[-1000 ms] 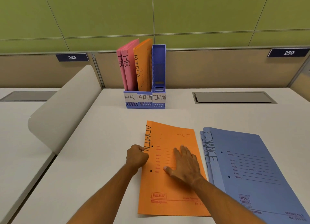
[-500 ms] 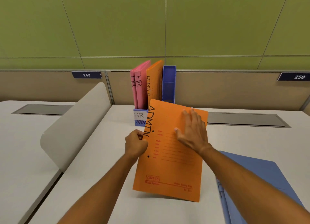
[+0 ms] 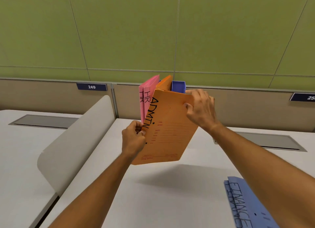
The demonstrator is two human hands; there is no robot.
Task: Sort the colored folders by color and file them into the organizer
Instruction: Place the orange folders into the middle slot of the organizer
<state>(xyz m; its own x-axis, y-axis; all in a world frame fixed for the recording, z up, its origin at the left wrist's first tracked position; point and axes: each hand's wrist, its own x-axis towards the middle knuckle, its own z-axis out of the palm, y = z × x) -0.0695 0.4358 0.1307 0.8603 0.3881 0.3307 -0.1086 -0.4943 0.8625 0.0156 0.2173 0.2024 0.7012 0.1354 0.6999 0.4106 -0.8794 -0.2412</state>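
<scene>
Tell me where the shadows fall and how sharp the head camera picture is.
Head view: soft, even lighting; the lifted orange folder throws a diffuse shadow on the desk below it; no glare; wall lines bow from the wide lens; small print on the folder is blurred, while the big ADMIN lettering is readable.

Both hands – L hand [image 3: 133,138], R hand [image 3: 201,108] – grip orange ADMIN folder [image 3: 168,128], raised

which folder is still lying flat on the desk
The blue paper folder marked FINANCE at lower right; it lies flat on the white desk. The orange ADMIN folder is held up in both hands, and the pink HR folders stand in the organizer.
</scene>
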